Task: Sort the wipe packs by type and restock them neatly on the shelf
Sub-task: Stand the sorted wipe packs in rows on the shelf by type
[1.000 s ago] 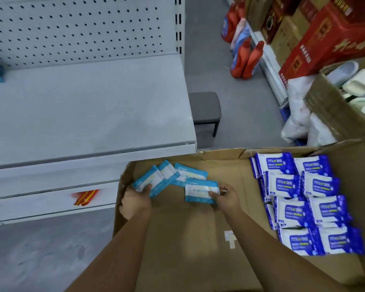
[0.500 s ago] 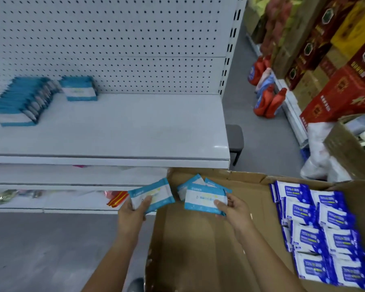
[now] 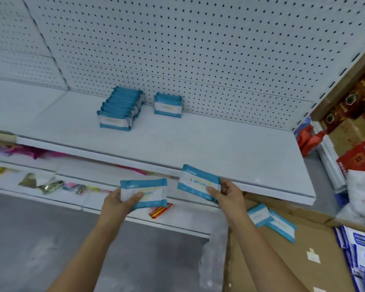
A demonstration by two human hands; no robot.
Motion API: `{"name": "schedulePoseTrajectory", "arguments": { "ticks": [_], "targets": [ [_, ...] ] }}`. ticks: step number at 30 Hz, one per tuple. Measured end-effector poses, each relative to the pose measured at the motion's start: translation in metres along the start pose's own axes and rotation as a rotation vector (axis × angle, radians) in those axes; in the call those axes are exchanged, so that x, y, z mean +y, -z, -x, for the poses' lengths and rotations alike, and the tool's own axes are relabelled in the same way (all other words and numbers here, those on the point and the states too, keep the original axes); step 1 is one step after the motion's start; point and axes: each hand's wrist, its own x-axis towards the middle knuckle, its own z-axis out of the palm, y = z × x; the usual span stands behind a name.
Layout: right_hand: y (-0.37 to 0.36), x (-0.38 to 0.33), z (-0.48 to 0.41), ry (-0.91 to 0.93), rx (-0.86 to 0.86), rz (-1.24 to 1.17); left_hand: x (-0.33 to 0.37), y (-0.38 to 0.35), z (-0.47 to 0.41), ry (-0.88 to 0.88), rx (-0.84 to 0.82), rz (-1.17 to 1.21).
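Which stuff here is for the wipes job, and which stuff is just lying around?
For the job:
- teal pack in the left hand
- teal pack in the right hand
- row of teal packs and short stack on the shelf
- teal packs and dark blue packs in the cardboard box

Just lying about:
- red bottles
- red cartons
- small wrappers on the lower shelf

The shelf (image 3: 198, 144) is bare across its front and right half, open to a reach from the front edge to the pegboard (image 3: 198, 49). At the back left a row of teal packs (image 3: 119, 109) runs forward, and a short stack (image 3: 168, 105) stands just beside it against the pegboard, a narrow gap between them. Below right, the cardboard box (image 3: 282, 260) floor looks mostly bare, though two loose packs (image 3: 271, 221) lie near its far edge.
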Motion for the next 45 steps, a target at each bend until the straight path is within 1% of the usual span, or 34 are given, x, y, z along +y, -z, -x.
{"name": "schedulePoseTrajectory", "arguments": {
  "ticks": [3, 7, 13, 17, 24, 28, 32, 36, 41, 45],
  "targets": [
    [-0.044, -0.011, -0.001, 0.025, 0.040, 0.026, 0.010, 0.042, -0.024, -0.020, -0.011, -0.014],
    [-0.074, -0.030, -0.020, 0.087, 0.057, 0.083, 0.032, 0.056, -0.052, -0.062, -0.006, 0.011],
    [-0.093, -0.058, -0.080, 0.146, 0.071, 0.162, 0.061, 0.047, -0.101, -0.088, -0.062, 0.024],
    [-0.109, -0.065, -0.144, 0.179, 0.074, 0.249, 0.080, 0.029, -0.140, -0.046, -0.087, 0.043],
    [-0.148, -0.086, -0.260, 0.158, 0.026, 0.374, 0.124, -0.001, -0.199, 0.016, -0.070, 0.084],
    [-0.164, -0.097, -0.303, 0.142, 0.031, 0.422, 0.127, -0.011, -0.226, 0.033, -0.079, 0.074],
    [-0.182, -0.103, -0.337, 0.188, 0.082, 0.410, 0.135, -0.024, -0.256, 0.034, -0.115, 0.033],
    [-0.197, -0.101, -0.349, 0.161, 0.167, 0.442, 0.139, -0.031, -0.283, 0.037, -0.157, 0.028],
    [-0.212, -0.095, -0.353, 0.103, 0.246, 0.390, 0.141, -0.030, -0.303, 0.036, -0.205, 0.066],
    [-0.214, -0.093, -0.341, 0.087, 0.221, 0.317, 0.137, -0.027, -0.312, 0.039, -0.224, 0.045]
  ]
}}
